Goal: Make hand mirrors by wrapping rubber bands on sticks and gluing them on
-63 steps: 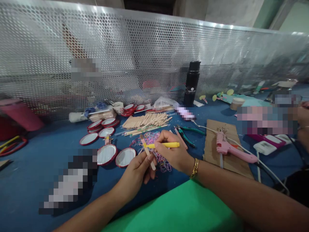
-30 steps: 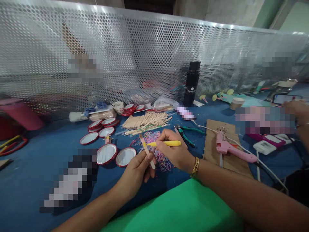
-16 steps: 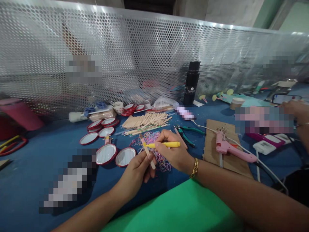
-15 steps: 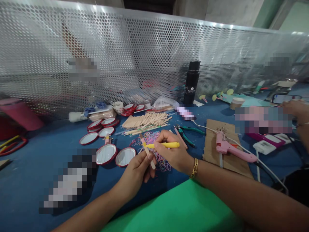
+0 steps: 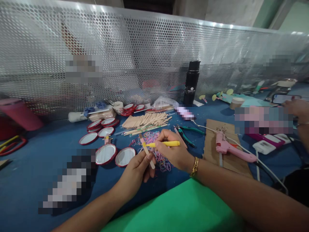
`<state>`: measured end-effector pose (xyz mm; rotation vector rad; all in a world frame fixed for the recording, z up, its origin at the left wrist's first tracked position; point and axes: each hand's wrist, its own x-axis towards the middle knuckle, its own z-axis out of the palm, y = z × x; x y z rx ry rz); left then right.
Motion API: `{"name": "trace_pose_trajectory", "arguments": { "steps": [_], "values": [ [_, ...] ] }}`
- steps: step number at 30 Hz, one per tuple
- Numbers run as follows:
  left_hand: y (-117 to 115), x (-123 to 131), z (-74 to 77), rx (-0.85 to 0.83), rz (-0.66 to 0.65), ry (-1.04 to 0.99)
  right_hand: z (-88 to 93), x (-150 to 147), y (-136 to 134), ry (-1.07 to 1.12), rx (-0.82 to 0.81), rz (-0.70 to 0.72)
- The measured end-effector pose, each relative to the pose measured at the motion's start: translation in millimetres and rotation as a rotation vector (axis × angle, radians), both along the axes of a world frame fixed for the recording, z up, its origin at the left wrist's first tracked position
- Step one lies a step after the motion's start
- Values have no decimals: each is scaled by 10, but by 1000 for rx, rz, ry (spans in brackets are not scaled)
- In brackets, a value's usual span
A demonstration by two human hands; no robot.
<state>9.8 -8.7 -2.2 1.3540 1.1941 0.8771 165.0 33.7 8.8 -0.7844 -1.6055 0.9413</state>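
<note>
On the blue table (image 5: 43, 151), a pile of sticks (image 5: 145, 120) lies at 12 o'clock from the hands. The left hand (image 5: 137, 172) pinches one wooden stick (image 5: 146, 149) by its lower end. At 3 o'clock, the right hand (image 5: 175, 153) is closed around a yellow pen (image 5: 166, 144), tip against the stick. I think the stick may twist under the tip (only one end is held), which would spoil the mark.

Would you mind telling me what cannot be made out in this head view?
Head view only:
- Tip of the yellow pen in the right hand, on the wooden stick in the left hand: mark too small.
- Object beside the round lids: hidden by a pixelated patch.
- Label on the black bottle: too small to read.
- Far right, another person's hand: cut by the edge.
- Shapes behind the perforated screen: veiled.
</note>
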Motion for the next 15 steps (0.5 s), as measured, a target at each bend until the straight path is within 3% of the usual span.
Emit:
{"name": "trace_pose_trajectory", "arguments": {
  "steps": [7,15],
  "values": [
    [6,3,0,-3,-19,0,-4,-10,-5,25,-37,60],
    [-1,3,15,-1,-7,7,-11,-2,13,5,28,15]
  ]
}}
